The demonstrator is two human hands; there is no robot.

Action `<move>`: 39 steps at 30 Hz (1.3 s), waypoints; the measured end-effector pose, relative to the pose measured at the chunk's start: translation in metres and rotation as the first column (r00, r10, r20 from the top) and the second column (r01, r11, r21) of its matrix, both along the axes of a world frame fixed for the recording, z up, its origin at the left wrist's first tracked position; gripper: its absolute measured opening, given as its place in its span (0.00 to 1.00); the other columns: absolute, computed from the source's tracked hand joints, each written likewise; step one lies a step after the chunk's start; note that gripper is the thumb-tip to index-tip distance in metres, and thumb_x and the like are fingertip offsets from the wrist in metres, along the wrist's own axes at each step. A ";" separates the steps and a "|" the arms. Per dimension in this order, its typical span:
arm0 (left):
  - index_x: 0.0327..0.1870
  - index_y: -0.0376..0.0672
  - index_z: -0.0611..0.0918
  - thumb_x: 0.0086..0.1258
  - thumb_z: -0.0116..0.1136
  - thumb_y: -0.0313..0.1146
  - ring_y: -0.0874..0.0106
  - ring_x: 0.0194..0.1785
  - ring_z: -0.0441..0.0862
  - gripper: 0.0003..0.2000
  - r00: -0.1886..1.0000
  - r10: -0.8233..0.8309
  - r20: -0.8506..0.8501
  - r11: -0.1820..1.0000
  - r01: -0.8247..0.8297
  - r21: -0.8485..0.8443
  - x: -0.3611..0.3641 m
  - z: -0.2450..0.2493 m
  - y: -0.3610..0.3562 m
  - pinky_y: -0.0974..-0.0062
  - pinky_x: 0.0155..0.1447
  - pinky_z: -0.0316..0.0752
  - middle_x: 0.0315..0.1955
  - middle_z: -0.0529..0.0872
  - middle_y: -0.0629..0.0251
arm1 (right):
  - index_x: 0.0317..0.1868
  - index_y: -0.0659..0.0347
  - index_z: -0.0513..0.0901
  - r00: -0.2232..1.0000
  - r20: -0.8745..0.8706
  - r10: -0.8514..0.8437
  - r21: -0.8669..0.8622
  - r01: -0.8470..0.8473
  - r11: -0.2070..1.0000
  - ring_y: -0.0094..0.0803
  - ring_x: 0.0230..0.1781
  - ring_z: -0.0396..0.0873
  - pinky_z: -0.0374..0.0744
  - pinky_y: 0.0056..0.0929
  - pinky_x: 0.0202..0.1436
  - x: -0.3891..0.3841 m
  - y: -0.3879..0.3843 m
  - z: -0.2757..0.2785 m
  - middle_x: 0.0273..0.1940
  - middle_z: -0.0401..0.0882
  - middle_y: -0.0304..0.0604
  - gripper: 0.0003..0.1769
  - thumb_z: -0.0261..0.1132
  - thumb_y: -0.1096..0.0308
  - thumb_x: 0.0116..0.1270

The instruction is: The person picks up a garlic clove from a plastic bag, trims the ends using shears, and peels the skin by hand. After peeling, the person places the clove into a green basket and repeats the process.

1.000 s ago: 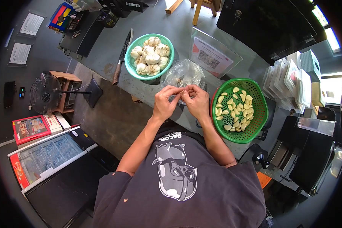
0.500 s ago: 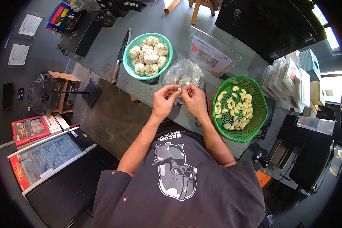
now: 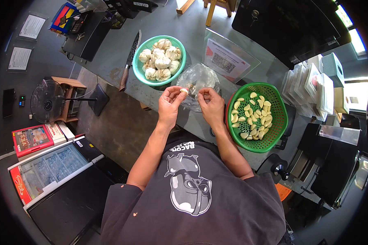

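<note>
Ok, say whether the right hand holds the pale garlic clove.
No, the left hand pinches the pale garlic clove, with the right hand apart from it.

A grey table point(image 3: 184, 26) stretched out before both hands. Beyond the left hand point(image 3: 171, 104) sat a pale green basket point(image 3: 149, 42), with a knife point(image 3: 129, 64) further left. A plastic bag point(image 3: 200, 75) lay just past both hands, a sign point(image 3: 223, 61) behind it. Beside the right hand point(image 3: 211, 107) stood a bigger green basket point(image 3: 285, 122); farther right, plastic boxes point(image 3: 308, 92).
</note>
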State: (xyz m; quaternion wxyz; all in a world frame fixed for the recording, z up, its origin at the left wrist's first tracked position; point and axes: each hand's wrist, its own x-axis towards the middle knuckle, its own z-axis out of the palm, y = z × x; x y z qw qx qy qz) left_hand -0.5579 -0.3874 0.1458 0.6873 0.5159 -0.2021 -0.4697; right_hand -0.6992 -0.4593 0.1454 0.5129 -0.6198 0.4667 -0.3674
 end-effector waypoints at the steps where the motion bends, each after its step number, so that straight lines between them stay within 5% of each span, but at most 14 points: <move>1: 0.53 0.36 0.78 0.73 0.63 0.24 0.70 0.51 0.87 0.11 1.000 -0.002 0.005 1.000 0.002 -0.007 0.000 -0.001 0.000 0.73 0.58 0.82 0.48 0.87 0.56 | 0.42 0.66 0.84 1.000 -0.007 0.014 0.007 -0.014 1.000 0.33 0.31 0.87 0.82 0.31 0.36 -0.001 0.000 0.000 0.34 0.87 0.47 0.06 0.66 0.75 0.66; 9: 0.54 0.33 0.79 0.71 0.63 0.20 0.74 0.50 0.86 0.12 0.998 -0.019 0.059 1.000 0.018 0.014 -0.006 0.007 0.000 0.77 0.58 0.81 0.46 0.88 0.58 | 0.46 0.66 0.86 0.998 -0.021 0.060 -0.151 -0.062 0.987 0.40 0.37 0.88 0.82 0.33 0.40 0.000 -0.002 -0.014 0.41 0.87 0.51 0.09 0.66 0.75 0.68; 24: 0.50 0.33 0.81 0.69 0.67 0.21 0.77 0.46 0.87 0.11 0.992 -0.036 0.119 0.999 0.032 0.032 -0.008 0.003 -0.002 0.82 0.52 0.81 0.43 0.89 0.60 | 0.43 0.64 0.87 0.990 0.024 0.141 -0.080 -0.139 0.987 0.33 0.28 0.84 0.79 0.28 0.30 0.000 0.004 0.016 0.37 0.85 0.46 0.07 0.68 0.73 0.65; 39: 0.44 0.31 0.85 0.67 0.69 0.20 0.76 0.43 0.87 0.08 0.917 0.001 0.399 1.000 0.009 -0.024 -0.018 0.004 -0.001 0.80 0.47 0.83 0.40 0.87 0.63 | 0.38 0.67 0.85 0.991 0.022 0.135 -0.086 -0.133 0.987 0.33 0.26 0.85 0.80 0.29 0.28 -0.002 0.002 0.007 0.34 0.85 0.47 0.05 0.68 0.75 0.62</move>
